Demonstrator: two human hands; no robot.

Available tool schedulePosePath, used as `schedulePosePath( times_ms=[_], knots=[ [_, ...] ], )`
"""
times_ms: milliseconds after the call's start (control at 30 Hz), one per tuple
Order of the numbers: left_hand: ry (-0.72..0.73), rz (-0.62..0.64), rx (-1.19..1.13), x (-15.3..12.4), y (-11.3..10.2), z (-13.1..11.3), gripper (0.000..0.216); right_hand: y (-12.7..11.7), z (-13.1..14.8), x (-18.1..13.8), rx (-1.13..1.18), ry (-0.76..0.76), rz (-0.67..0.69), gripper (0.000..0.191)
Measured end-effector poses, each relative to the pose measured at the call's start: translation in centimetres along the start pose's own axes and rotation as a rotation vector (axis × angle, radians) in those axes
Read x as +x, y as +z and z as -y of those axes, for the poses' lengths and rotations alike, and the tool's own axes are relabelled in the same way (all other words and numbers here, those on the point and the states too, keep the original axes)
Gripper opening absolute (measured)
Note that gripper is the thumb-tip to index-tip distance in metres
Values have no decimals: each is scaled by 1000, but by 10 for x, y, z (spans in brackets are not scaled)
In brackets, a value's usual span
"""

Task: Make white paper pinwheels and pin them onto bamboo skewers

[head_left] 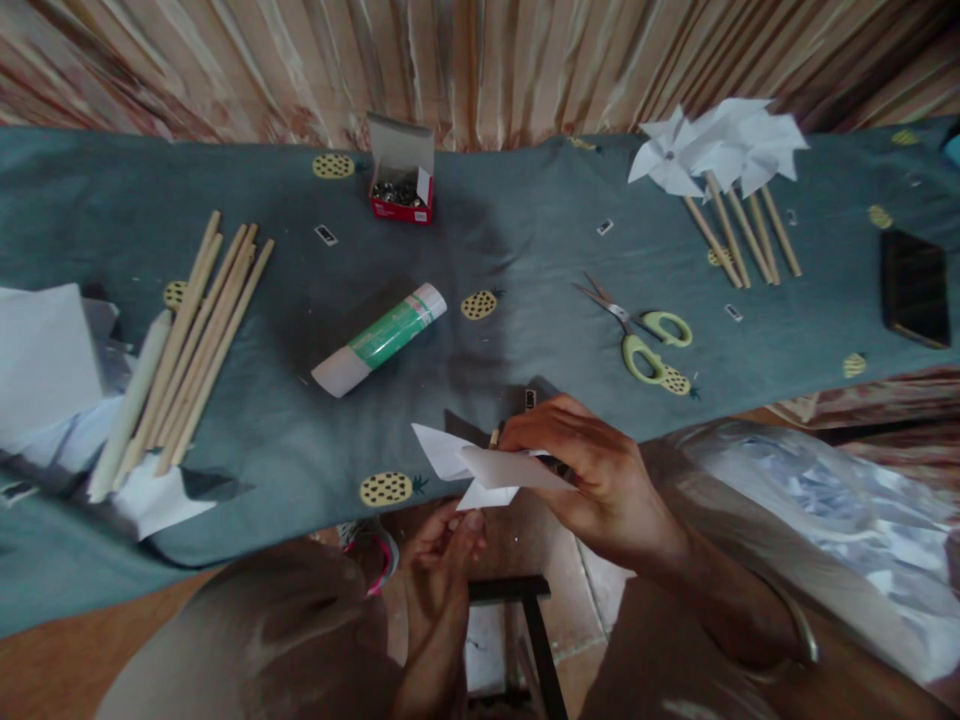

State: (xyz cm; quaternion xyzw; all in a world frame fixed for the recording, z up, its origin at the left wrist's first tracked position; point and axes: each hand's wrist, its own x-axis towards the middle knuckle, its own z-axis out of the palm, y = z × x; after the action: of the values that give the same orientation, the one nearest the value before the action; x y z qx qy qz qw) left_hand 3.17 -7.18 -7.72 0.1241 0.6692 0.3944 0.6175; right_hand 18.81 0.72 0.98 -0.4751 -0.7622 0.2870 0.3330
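My right hand (592, 465) is closed over a folded white paper pinwheel (480, 465) at the near edge of the table, with the tip of a wooden stick (494, 437) showing beside its fingers. My left hand (442, 545) is below the table edge, its fingers pinched on the pinwheel's lower flap. Both hands hold the piece just off the grey cloth (525, 260).
A glue stick (380, 338) lies ahead, a bundle of wooden sticks (196, 340) and white paper (45, 355) to the left. A red box of pins (401, 185) sits at the back. Scissors (637, 335), finished pinwheels (720, 150) and a black phone (915, 288) lie right.
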Motion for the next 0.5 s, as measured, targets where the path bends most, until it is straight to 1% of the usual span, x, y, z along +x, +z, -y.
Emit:
schedulePosePath(
  times_ms=[133, 333, 400, 500],
  knots=[
    [36, 31, 23, 0, -2, 2, 45, 1, -1, -1, 121, 125, 2, 8],
    [-8, 87, -21, -6, 0, -8, 42, 4, -6, 4, 229, 406, 1, 10],
    [-11, 113, -47, -9, 2, -11, 39, 3, -8, 9, 256, 477, 44, 13],
    [-10, 156, -91, -13, 4, -16, 35, 2, -10, 17, 307, 557, 149, 17]
  ],
)
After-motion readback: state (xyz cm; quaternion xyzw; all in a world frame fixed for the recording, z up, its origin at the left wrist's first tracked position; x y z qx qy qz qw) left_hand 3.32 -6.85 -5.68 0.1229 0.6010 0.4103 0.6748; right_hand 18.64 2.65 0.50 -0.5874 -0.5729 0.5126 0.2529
